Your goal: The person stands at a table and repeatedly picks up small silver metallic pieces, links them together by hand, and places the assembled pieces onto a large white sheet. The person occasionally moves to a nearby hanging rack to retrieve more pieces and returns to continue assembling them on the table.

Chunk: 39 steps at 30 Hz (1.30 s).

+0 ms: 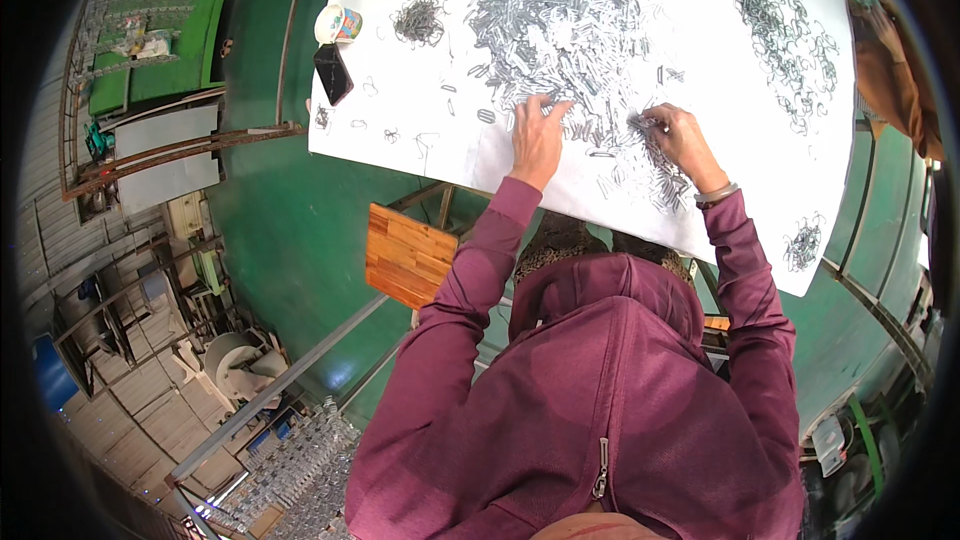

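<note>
A large heap of small silvery elongated metal loops (560, 25) covers the middle of the white-topped table (430, 130). At its near edge is my left hand (538, 145), fingertips down among the loops, thumb and forefinger apart. My right hand (685, 147) is closed at the heap's right side, its fingers pinched round a few dark-looking metal loops (640, 123). Below and beside that hand, a looser strip of loops (655, 175) trails toward the table's near edge. A few single loops (486, 115) lie left of my left hand.
Dark wire pieces form piles at the left (420, 20) and right (785, 40). A tub (338, 25) and a black phone (333, 75) sit by the left edge. A wooden stool (408, 255) stands close below. Another person's arm (888, 40) shows at the far right.
</note>
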{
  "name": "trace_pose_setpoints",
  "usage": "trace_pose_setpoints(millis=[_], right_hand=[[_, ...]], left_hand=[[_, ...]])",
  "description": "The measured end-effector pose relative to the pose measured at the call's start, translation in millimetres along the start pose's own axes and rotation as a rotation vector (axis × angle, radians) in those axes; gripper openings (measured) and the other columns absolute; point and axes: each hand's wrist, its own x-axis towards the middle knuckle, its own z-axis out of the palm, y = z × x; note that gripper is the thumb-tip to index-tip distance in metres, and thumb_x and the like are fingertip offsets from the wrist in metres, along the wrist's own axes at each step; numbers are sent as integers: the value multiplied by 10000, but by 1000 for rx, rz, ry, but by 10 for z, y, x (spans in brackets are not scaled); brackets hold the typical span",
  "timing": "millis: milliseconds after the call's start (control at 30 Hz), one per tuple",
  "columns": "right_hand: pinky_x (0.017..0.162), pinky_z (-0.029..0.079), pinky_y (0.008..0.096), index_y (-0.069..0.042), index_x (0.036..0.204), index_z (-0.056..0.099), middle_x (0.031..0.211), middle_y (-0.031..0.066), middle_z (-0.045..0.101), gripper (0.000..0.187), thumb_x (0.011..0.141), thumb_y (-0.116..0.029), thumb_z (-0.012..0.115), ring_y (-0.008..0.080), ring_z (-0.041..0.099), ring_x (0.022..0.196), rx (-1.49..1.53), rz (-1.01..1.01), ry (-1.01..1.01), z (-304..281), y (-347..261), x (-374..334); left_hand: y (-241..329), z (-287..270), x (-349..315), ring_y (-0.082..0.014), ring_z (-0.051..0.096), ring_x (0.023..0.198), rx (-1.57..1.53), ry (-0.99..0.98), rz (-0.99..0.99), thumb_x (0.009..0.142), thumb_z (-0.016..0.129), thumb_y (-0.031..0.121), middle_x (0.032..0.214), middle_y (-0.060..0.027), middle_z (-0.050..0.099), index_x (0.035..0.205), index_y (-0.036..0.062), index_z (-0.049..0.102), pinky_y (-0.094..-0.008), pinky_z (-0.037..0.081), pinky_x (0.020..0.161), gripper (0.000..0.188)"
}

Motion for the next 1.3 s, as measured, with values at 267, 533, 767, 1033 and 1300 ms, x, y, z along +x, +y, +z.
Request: trace_pose_setpoints(millis=[267, 533, 767, 1033, 1300], right_hand=[[721, 508, 350, -125, 1314, 486, 1020, 199, 641, 543, 794, 7, 573, 300, 638, 765, 88, 186, 152, 197, 47, -60], [913, 489, 409, 76, 1323, 384, 1189, 232, 544, 441, 998, -222, 393, 301, 585, 994, 1366, 592, 267, 138, -233, -146], [968, 439, 444, 87, 1298, 354, 1202, 263, 463, 441, 1011, -246, 313, 383, 478, 1117, 2149, 469, 283, 77, -396, 31], [818, 464, 371, -4, 984, 457, 935, 136, 494, 186, 988, -184, 411, 252, 499, 873, 1797, 527, 613, -341, 213, -650], [754, 478, 357, -29, 947, 421, 869, 115, 497, 215, 1010, -202, 311, 242, 526, 822, 1804, 774, 696, 57, 190, -1375]], left_hand=[[-197, 312, 507, -226, 519, 872, -57, -125, 369, 716, 720, 102, 887, -38, 521, 911, 125, 699, -347, 479, 721, 197], [-133, 17, 696, -211, 657, 668, -438, -84, -20, 828, 661, 188, 777, -125, 690, 938, 16, 710, -318, 514, 640, 210], [461, -439, 748, -144, 629, 592, -570, -222, 49, 852, 638, 188, 729, -134, 683, 992, 21, 701, -291, 506, 584, 226], [29, 250, -68, -280, 517, 959, -293, -231, 105, 752, 726, 154, 1005, -127, 500, 1115, 123, 643, -357, 457, 792, 373], [147, 398, -423, -255, 543, 840, -260, -141, 224, 786, 675, 101, 840, -68, 555, 875, 59, 632, -363, 471, 710, 108]])
